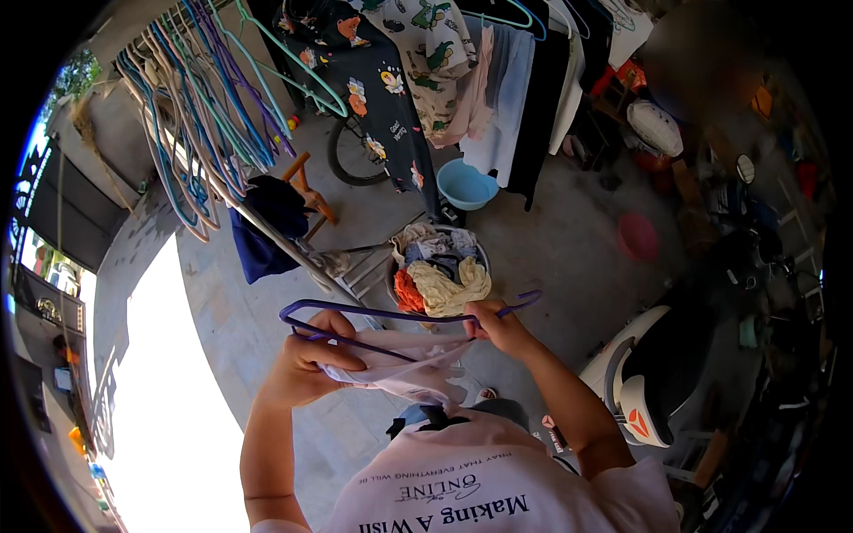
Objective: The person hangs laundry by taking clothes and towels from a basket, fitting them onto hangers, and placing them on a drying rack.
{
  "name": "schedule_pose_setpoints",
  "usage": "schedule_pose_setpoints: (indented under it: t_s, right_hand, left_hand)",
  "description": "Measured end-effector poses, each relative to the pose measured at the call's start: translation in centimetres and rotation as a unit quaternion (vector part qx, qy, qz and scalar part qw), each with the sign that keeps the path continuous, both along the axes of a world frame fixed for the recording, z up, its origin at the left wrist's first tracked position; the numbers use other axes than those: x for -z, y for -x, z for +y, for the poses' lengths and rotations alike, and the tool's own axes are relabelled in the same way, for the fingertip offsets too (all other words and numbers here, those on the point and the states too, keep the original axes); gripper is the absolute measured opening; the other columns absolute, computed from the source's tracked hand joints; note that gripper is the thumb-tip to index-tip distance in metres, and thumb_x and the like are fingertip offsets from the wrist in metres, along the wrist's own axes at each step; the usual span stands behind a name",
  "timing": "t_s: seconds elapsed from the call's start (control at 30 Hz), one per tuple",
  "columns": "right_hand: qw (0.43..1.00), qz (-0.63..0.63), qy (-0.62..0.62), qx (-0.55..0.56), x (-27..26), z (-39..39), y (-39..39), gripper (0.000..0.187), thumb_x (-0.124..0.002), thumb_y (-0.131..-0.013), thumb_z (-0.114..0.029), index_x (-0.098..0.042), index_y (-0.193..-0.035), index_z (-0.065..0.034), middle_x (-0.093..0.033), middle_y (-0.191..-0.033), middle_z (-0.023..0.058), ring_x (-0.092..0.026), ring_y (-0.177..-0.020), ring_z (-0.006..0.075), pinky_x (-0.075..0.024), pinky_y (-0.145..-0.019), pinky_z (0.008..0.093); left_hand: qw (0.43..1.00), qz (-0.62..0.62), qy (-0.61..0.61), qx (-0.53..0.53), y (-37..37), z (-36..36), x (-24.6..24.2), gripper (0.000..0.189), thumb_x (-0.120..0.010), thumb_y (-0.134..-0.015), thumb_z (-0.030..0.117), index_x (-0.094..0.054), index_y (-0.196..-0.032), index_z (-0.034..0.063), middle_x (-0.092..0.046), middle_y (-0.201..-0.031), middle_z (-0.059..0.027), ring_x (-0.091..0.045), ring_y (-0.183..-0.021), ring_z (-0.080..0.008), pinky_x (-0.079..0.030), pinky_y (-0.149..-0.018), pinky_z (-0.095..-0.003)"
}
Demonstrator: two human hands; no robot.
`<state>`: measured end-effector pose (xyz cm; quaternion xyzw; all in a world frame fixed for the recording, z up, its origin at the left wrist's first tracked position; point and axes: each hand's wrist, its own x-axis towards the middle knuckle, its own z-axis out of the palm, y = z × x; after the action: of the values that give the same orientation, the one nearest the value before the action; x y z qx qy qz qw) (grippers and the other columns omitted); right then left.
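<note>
A purple clothes hanger [380,310] lies across both hands, its hook pointing right. My left hand [320,360] holds the hanger's left end together with the edge of a pale pink garment [426,366]. My right hand [496,326] is closed around the hanger near the hook, with the garment's edge close under the fingers. Part of the hanger's lower bar runs inside the garment. Just beyond the hands, a round basin [488,256] holds crumpled laundry, with a cream cloth [450,286] and an orange cloth [408,291] on top.
Many empty hangers [193,120] hang on a rail at the upper left. Clothes, including dark printed trousers [380,86], hang ahead. A light blue basin [466,183] and a pink basin [638,236] are on the floor. A scooter [656,380] stands at the right, a wooden stool [310,190] ahead.
</note>
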<state>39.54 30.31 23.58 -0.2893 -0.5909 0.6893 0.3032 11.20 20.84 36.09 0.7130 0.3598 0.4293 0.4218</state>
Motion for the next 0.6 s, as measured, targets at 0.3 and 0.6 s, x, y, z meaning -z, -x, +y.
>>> schedule_pose_setpoints:
  t_s: [0.3,0.6]
  right_hand:
    - [0.983,-0.084,-0.054,-0.154,-1.4,-1.1,-2.5,0.053,-0.023,-0.097,-0.039,-0.056,-0.11,-0.0004,-0.06,-0.111,0.009,-0.05,-0.082,0.0137,-0.0402,-0.083,0.0287]
    - [0.942,-0.245,-0.069,-0.22,-9.7,-0.2,-6.3,0.051,-0.026,-0.098,-0.037,-0.06,-0.093,0.0001,-0.062,-0.09,0.0086,-0.057,-0.077,0.0178,-0.0459,-0.068,0.0281]
  left_hand:
    - [0.998,-0.004,-0.057,-0.012,1.2,-0.5,0.2,0.024,-0.077,-0.059,-0.004,-0.066,-0.079,0.0033,-0.054,-0.107,-0.012,-0.057,-0.087,-0.0209,-0.051,-0.071,-0.0298]
    - [0.883,0.367,-0.274,-0.104,1.2,-1.5,0.1,0.019,-0.067,-0.063,0.004,-0.061,-0.079,0.0118,-0.062,-0.08,-0.0005,-0.061,-0.069,-0.0176,-0.048,-0.052,-0.0276]
